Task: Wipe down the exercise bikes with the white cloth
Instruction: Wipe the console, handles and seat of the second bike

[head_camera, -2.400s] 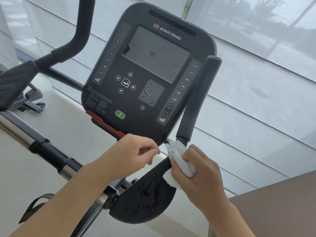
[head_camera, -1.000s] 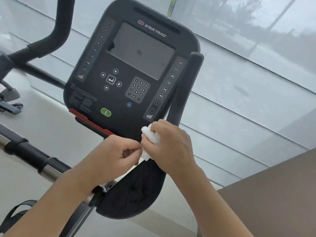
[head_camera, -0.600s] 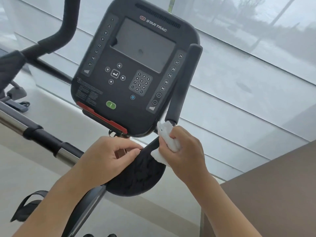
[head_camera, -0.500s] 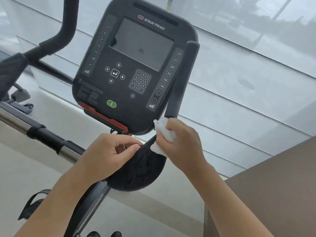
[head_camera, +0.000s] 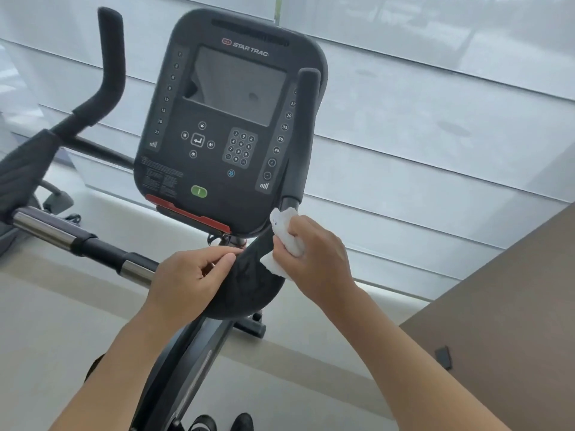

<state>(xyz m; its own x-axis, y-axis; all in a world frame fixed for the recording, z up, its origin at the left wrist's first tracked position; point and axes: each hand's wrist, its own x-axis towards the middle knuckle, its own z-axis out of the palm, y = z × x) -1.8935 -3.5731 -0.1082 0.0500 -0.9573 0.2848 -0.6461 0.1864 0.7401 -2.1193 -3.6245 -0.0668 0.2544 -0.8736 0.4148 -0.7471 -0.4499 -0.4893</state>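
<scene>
The exercise bike (head_camera: pixel 199 353) is filling most of the view, its console (head_camera: pixel 230 126) tilting toward the camera and its 2 padded handlebar uprights rising on either side. Below the console, a dark curved pad (head_camera: pixel 249 287) is sitting between the 2 hands.

The right hand (head_camera: pixel 317 256) is gripping the bunched white cloth (head_camera: pixel 284 241) and pressing it against the pad's upper right edge, just beneath the right handlebar upright (head_camera: pixel 303 135). The left hand (head_camera: pixel 193 278) is lying against the pad's left edge, thumb and fingertips pinching its rim, apparently steadying it.

The risks, as I am judging them:

- The cloth is sitting close under the console's lower corner, so a stroke running upward is likely to brush the buttons (head_camera: pixel 270 169) and trigger one.
- The cloth is wadded tight, so only a small face is touching; patches of the pad are likely being missed.
- The left fingertips are covering part of the rim, leaving that strip unwiped unless the hand shifts.
- The loose lower flap of cloth is hanging free and could snag.
</scene>
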